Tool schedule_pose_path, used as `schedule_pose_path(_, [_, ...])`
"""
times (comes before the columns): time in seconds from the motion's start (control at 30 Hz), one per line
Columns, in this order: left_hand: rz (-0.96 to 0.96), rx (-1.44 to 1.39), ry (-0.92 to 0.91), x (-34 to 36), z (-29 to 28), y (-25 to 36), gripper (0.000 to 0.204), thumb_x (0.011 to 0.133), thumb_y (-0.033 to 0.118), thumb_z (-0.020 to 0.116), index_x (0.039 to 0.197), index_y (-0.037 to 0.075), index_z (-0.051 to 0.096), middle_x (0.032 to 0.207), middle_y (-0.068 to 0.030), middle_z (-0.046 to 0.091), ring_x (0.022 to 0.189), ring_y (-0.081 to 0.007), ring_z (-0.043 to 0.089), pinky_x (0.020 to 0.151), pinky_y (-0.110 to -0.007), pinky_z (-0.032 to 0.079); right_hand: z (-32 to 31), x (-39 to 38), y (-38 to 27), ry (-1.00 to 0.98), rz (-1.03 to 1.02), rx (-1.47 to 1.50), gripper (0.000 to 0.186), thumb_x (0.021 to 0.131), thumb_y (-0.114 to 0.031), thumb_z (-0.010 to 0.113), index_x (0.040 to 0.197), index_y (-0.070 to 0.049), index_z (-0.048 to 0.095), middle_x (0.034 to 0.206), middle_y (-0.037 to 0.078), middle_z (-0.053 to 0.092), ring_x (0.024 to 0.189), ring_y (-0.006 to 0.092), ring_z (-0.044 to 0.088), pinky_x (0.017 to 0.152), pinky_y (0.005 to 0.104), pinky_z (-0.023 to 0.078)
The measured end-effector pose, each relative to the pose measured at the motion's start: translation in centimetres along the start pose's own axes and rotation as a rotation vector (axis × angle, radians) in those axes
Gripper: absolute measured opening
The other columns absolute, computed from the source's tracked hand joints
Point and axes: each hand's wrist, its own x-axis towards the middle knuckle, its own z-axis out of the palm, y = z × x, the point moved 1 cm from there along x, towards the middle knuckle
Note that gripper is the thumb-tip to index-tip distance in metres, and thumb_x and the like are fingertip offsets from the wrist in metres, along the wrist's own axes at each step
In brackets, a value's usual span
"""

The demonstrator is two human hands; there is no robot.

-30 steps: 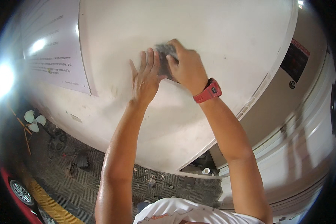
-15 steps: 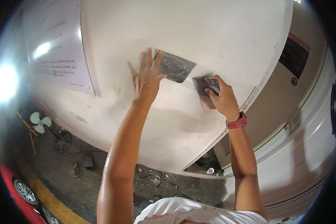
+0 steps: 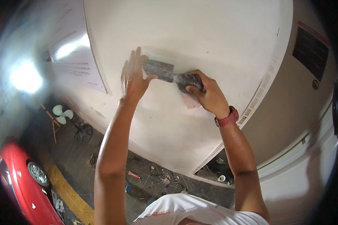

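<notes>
Flat against the white wall (image 3: 176, 123), a dark grey rectangular sheet (image 3: 159, 68) streaked with white dust sits in front of me. My left hand (image 3: 135, 77) lies at its left end, fingers stretched upward along the wall, with thumb and forefinger by the sheet's edge. In my right hand (image 3: 212, 92) I grip a piece of sandpaper (image 3: 187, 80), dark and dusty above and pinkish below. Its upper left corner overlaps or touches the right end of the sheet; I cannot tell which. A red watch (image 3: 228, 117) is on my right wrist.
A printed white poster (image 3: 75, 48) hangs at the left. Below it are a white fan (image 3: 62, 114) and a red car (image 3: 26, 183). A white cup (image 3: 222, 178) and scattered debris lie on the floor mat (image 3: 146, 187). The wall ends at a slotted edge (image 3: 257, 99) on the right.
The sandpaper in my right hand has moved left onto or against the sheet's right end, where a gap was before. My left hand stays by the sheet. The view has shifted, showing more of the red car.
</notes>
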Motion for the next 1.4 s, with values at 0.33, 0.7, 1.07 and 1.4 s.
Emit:
schedule_pose_path(0.33, [-0.783,-0.427,-0.096,-18.7,-8.7,2.2,0.022,0.094,0.009,0.087,0.114,0.001,0.08,0.097,-0.0008,0.073,0.086,-0.0075,0.063,0.077,-0.029,0.053,7.1,-5.6,6.3,-0.095,0.116,0.891,0.029,0.105,-0.016,0.076,0.125,-0.005,0.059,0.109,0.0,0.067,0.098,0.009,0.06,0.088,0.0287,0.052])
schedule_pose_path(0.7, [-1.475,-0.732,0.303,-37.6,-16.7,16.1,0.051,0.114,0.039,0.061,0.15,0.003,0.065,0.129,-0.0056,0.077,0.116,-0.0119,0.069,0.107,-0.032,0.052,26.4,-17.3,6.7,-0.577,0.482,0.998,0.022,0.103,-0.015,0.078,0.113,-0.003,0.063,0.099,0.001,0.069,0.093,0.0106,0.062,0.085,0.0285,0.053])
schedule_pose_path(1.07, [-1.713,-0.454,0.357,-50.6,-29.6,21.1,0.039,0.109,0.035,0.072,0.123,-0.001,0.074,0.109,-0.0069,0.079,0.095,-0.0126,0.07,0.087,-0.032,0.057,37.2,-24.9,0.4,-0.901,0.352,0.793,0.024,0.101,-0.016,0.08,0.115,0.001,0.068,0.105,0.004,0.075,0.098,0.0134,0.067,0.086,0.034,0.056])
schedule_pose_path(1.4, [-1.802,0.61,0.539,-59.3,-45.9,20.9,0.043,0.104,0.033,0.074,0.084,-0.006,0.071,0.073,-0.0266,0.069,0.063,-0.0377,0.07,0.062,-0.049,0.051,39.8,-35.5,-23.0,-1.379,-0.805,0.496,0.034,0.098,-0.005,0.074,0.132,-0.007,0.074,0.108,0.015,0.076,0.096,0.0377,0.072,0.084,0.0427,0.058])
